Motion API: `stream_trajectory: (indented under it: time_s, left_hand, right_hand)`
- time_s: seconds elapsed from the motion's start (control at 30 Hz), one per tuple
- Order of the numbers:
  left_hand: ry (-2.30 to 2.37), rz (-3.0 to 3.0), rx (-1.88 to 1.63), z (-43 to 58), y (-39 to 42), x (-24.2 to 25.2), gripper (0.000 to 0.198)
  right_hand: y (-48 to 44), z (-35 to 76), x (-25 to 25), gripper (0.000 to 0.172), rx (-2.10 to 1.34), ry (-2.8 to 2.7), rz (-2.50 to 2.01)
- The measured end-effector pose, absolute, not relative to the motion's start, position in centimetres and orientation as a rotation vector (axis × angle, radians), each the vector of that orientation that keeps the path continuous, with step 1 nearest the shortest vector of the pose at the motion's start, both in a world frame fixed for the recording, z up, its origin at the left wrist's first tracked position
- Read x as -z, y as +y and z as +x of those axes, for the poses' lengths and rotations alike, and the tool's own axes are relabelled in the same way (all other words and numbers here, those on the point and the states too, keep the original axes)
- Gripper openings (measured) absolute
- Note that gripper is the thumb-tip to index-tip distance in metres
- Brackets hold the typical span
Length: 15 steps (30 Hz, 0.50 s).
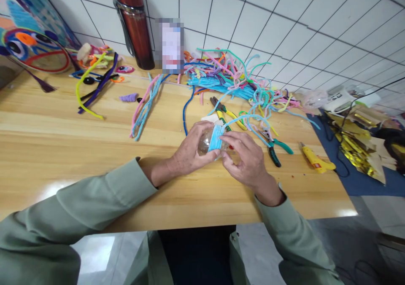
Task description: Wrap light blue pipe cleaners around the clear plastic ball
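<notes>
A clear round ball (204,144) with a band of light blue pipe cleaners (216,138) around its middle is held above the table. My left hand (192,146) wraps round the ball from the left, thumb along its near side. On the other side, my right hand (245,156) is closed with its fingertips at the blue band and the ball's right edge. A loose light blue strand runs from the band's top toward the back right. Just behind the ball lie yellow-handled pliers (232,118) and a small white piece (210,118).
Along the wall sits a tangled pile of pipe cleaners (221,82). Teal-handled pliers (276,149) and a yellow glue gun (316,158) lie at the right. Pink and blue pipe cleaners (147,103) lie left. A red thermos (134,28) stands at the back near a blurred phone-like screen (172,44).
</notes>
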<state>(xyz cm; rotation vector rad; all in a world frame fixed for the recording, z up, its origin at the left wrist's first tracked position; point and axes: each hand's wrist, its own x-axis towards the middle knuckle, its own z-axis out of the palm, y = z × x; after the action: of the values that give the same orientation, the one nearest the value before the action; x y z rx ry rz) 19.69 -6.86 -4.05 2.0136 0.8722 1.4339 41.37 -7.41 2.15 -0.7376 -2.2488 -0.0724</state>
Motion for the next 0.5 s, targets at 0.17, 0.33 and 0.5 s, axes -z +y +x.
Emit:
stream_trajectory:
  time_s: [0.17,0.33,0.5]
  left_hand:
    - [0.853,1.99,-1.424,19.47,-6.87,4.26,0.057]
    - [0.866,1.928,-1.422,19.35,-6.86,4.22,0.051]
    - [0.884,1.879,-1.394,19.32,-6.89,4.02,0.052]
  right_hand:
    - [-7.43,41.33,-1.97,0.045,0.018,-2.258,-0.741]
    - [-7.27,41.47,-1.77,0.05,-0.002,-2.29,-0.757]
    - [-7.13,41.49,-1.48,0.053,-0.031,-2.284,-0.747]
